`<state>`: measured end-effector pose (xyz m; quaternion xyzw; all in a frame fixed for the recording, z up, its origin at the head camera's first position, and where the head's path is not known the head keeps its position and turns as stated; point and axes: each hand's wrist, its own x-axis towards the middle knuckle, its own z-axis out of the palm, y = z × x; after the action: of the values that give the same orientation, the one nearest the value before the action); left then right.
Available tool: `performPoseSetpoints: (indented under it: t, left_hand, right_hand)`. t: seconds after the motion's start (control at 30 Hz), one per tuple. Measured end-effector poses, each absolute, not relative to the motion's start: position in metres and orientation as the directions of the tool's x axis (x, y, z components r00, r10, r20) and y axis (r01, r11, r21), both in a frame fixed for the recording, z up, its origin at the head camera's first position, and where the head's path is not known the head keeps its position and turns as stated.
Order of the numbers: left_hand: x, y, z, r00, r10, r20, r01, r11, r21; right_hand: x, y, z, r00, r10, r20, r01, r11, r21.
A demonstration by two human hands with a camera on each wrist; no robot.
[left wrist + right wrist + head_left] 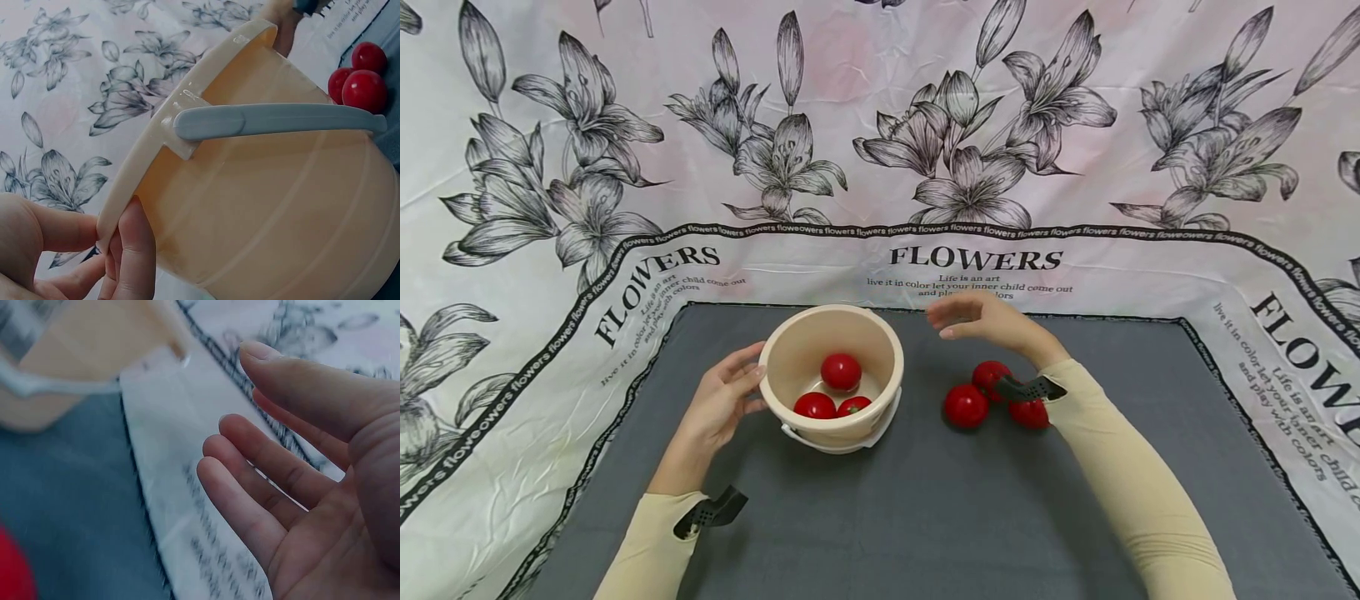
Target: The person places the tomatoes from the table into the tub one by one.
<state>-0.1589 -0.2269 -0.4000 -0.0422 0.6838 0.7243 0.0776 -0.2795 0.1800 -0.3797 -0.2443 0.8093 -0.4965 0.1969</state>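
A cream bucket (781, 354) stands on the grey mat, its mouth tipped toward the head camera. My left hand (718, 400) pinches its rim at the left side; in the left wrist view the fingers (136, 250) lie against the wall just under the rim. Three shiny red tomatoes lie inside, one of them the upper tomato (841, 372). My right hand (988, 323) hovers right of the bucket, fingers loosely bent and apart, holding nothing. Below it, three more tomatoes sit close together, the left tomato (966, 407) in front and another partly behind the wrist strap.
The bucket's pale grey handle (275, 120) hangs down along its near side. A white cloth (820, 267) with printed flowers and lettering surrounds the grey mat (880, 533). Black straps (718, 510) with small devices sit on both wrists.
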Motion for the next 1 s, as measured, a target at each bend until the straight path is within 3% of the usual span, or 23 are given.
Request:
performPoseSetpoints:
  t: [0.43,0.77,1.0]
  left_hand:
    - [-0.160,-0.227,-0.399,-0.985,0.056,-0.165,-0.167,-0.044,0.985]
    - [-0.161,-0.227,-0.399,-0.984,0.056,-0.167,-0.170,-0.050,0.984]
    - [-0.161,-0.228,-0.400,-0.984,0.051,-0.172,-0.174,-0.037,0.984]
  right_hand:
    - [-0.269,0.242,-0.423,-0.852,-0.497,-0.165,-0.128,0.503,-0.855]
    - [-0.267,0.260,-0.442,-0.839,-0.509,-0.194,-0.154,0.563,-0.812]
    - [-0.262,0.268,-0.454,-0.818,-0.494,-0.296,-0.100,0.629,-0.771]
